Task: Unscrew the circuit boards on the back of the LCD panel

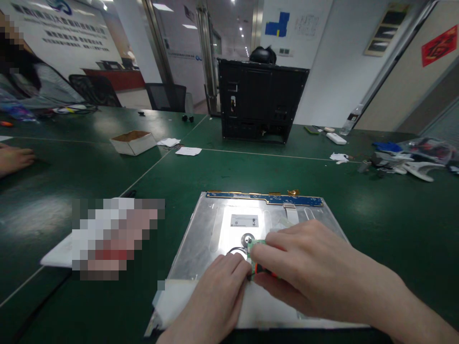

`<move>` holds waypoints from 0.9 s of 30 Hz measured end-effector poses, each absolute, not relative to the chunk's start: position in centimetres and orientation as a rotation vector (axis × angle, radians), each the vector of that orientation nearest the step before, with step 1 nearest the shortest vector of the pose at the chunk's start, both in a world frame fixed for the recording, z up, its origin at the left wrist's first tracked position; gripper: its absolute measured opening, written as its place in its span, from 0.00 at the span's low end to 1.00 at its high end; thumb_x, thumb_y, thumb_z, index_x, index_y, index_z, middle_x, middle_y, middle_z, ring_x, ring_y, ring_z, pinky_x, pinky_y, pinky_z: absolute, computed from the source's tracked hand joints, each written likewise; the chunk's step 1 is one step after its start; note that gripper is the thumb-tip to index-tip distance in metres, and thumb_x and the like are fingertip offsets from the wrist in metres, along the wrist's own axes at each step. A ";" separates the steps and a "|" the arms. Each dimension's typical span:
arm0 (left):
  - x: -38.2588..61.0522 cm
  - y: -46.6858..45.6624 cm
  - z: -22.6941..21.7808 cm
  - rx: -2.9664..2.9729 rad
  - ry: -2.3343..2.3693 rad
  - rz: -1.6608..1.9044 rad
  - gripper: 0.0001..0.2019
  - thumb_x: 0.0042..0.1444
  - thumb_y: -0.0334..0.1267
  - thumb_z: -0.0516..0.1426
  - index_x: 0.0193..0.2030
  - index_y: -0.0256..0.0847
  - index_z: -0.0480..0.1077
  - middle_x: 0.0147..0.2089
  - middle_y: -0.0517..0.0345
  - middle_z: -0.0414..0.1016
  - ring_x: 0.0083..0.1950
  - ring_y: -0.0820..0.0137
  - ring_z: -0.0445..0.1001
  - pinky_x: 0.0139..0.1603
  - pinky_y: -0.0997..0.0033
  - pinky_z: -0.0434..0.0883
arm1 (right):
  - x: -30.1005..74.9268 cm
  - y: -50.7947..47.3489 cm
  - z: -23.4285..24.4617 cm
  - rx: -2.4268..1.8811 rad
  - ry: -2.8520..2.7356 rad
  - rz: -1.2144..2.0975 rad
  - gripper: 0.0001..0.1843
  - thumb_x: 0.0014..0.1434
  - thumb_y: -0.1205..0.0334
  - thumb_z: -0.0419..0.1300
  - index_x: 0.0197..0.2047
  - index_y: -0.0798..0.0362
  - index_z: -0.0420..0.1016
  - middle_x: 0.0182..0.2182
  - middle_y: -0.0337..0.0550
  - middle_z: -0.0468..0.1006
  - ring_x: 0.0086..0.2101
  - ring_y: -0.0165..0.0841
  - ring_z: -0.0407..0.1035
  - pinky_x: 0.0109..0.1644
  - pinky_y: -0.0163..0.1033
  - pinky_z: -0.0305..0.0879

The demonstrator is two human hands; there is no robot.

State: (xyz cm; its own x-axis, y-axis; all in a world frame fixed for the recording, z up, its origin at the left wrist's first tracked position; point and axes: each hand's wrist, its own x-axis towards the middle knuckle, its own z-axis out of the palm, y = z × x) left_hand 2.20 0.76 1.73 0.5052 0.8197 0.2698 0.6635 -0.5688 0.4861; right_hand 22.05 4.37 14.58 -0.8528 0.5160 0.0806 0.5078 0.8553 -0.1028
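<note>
A silver display panel (201, 239) lies back side up in front of me, with a blue circuit strip (294, 199) along its far edge. Over the panel's middle, my right hand (304, 267) pinches a small green circuit board (256, 246) between thumb and fingers. Something orange and black shows under those fingers; its kind is unclear. My left hand (220, 286) has its fingers closed at the board's near left edge, and what they grip is hidden. A thin dark cable (235, 249) loops beside the board. White sheeting (175, 298) covers the panel's near part.
A black monitor housing (261, 100) stands upright farther back. To the left are an open cardboard box (133, 143), a pixelated item on white sheets (57, 253), and another person's hand (14, 158). Plastic bags and scraps (405, 160) lie at right, near a bottle (351, 119).
</note>
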 end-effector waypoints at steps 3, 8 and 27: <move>2.2 0.7 1.7 2.425 1.234 0.691 0.11 0.56 0.24 0.48 0.40 0.41 0.68 0.40 0.51 0.75 0.41 0.60 0.74 0.43 0.58 0.75 | 21.9 4.3 14.6 -0.802 -2.925 0.163 0.01 0.64 0.65 0.53 0.40 0.49 0.63 0.30 0.35 0.73 0.25 0.30 0.58 0.27 0.39 0.42; 2.2 0.7 1.9 2.401 1.235 0.703 0.14 0.57 0.24 0.48 0.44 0.41 0.68 0.42 0.50 0.76 0.43 0.59 0.74 0.44 0.58 0.74 | 21.8 4.4 14.9 -0.780 -2.924 0.207 0.03 0.63 0.63 0.56 0.40 0.48 0.63 0.32 0.35 0.73 0.26 0.30 0.60 0.27 0.39 0.42; 2.1 0.7 1.6 2.414 1.219 0.702 0.12 0.57 0.25 0.48 0.41 0.41 0.68 0.42 0.50 0.75 0.42 0.59 0.74 0.44 0.57 0.74 | 22.0 4.2 14.7 -0.806 -2.921 0.193 0.03 0.64 0.62 0.54 0.38 0.48 0.61 0.29 0.34 0.72 0.25 0.30 0.59 0.27 0.39 0.42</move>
